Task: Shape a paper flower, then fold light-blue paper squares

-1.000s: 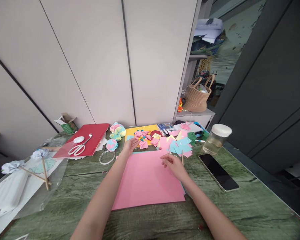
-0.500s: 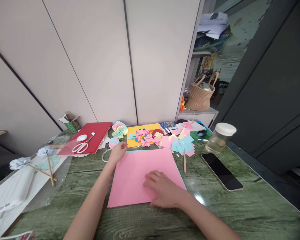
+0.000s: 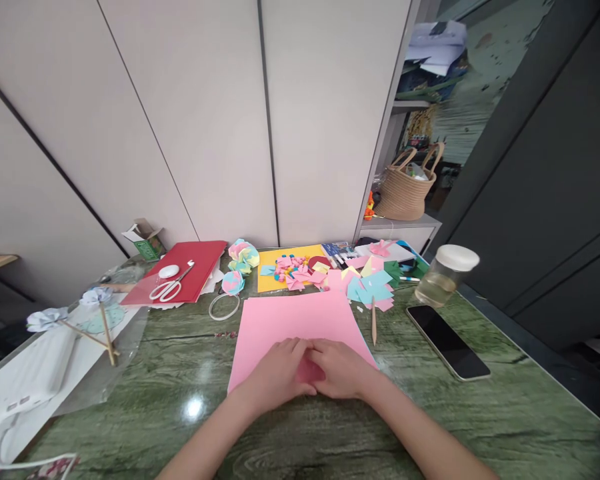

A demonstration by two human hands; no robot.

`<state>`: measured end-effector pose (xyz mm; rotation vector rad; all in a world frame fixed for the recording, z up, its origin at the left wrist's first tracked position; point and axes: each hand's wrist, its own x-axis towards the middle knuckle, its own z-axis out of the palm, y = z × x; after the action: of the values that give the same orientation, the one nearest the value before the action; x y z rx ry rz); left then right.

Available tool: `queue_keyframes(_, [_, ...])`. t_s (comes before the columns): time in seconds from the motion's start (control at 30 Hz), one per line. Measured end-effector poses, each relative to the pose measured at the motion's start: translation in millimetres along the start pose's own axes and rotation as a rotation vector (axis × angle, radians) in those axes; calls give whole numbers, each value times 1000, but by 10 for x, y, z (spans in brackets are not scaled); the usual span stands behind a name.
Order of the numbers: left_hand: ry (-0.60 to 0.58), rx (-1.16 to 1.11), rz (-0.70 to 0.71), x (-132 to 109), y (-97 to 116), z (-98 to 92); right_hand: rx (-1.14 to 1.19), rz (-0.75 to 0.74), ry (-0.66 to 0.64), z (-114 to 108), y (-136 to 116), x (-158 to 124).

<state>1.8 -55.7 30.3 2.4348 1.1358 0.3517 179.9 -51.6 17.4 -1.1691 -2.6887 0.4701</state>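
Observation:
A stack of large pink paper sheets lies flat on the table, with a thin blue edge showing along its right side. My left hand rests at the near part of the stack, fingers stretched across the top sheet and thumb near the front edge. Opposite it, my right hand lies on the same sheet, its fingertips meeting those of the left. Shaded pink paper shows in the gap between fingers and thumbs. Neither hand visibly pinches a sheet. A pointed wooden stick lies just right of the paper.
White scissors lie on a red folder at back left. A tape ring and paper flowers sit nearby. Small folded papers cover the back. A phone and lidded jar stand right.
My left hand has come from the stack's far left corner down to its near edge, beside my right hand. My right hand has shifted only slightly. The view has moved a little.

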Motion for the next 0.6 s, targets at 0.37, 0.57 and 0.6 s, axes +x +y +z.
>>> queue_keyframes(0.37, [-82, 125, 55, 57, -240, 94, 310, 172, 204, -361, 148, -86])
queue_keyframes(0.57, [-68, 22, 75, 6, -180, -51, 385, 501, 526, -816, 393, -497])
queue_keyframes(0.6, [-65, 12, 74, 2, -175, -67, 385, 524, 521, -799, 422, -573])
